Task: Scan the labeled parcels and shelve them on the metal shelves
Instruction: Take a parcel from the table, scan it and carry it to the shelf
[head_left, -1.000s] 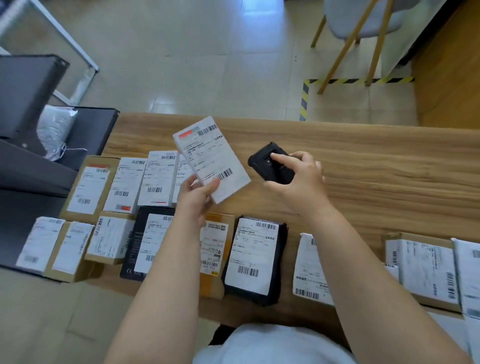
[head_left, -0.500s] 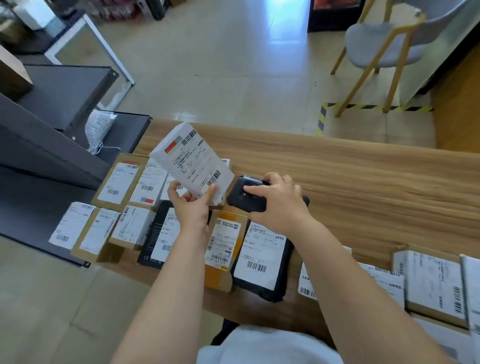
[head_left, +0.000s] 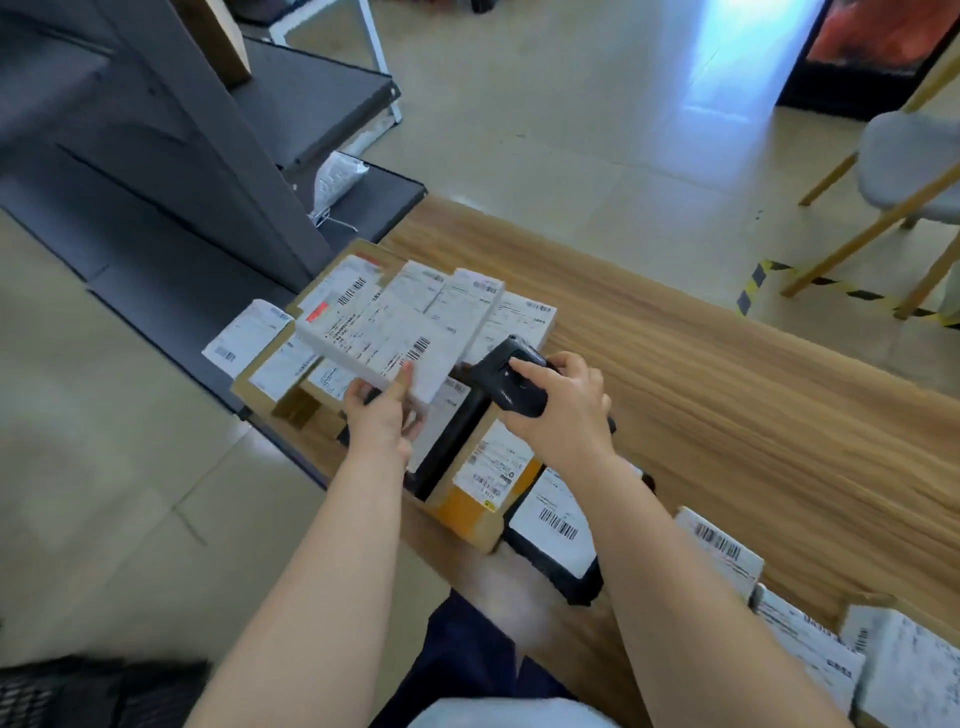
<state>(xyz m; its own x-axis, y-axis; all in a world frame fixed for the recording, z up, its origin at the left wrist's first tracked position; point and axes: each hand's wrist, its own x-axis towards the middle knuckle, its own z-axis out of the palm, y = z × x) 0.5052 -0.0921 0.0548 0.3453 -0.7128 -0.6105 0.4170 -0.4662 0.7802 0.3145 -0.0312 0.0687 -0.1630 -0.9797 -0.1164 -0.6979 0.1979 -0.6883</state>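
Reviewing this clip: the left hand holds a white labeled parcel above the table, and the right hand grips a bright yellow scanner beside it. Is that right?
Not quite. The scanner in the right hand is black, not bright yellow; the head view shows it. The rest stands: the left hand holds the white labeled parcel above the table.

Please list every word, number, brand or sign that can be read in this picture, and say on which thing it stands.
None can be read with certainty.
White parcel in the left hand: barcodes and print, blurred.
Scanner in the right hand: no readable brand.
Orange box label: too small.
Parcels on the table: barcodes only, text blurred.
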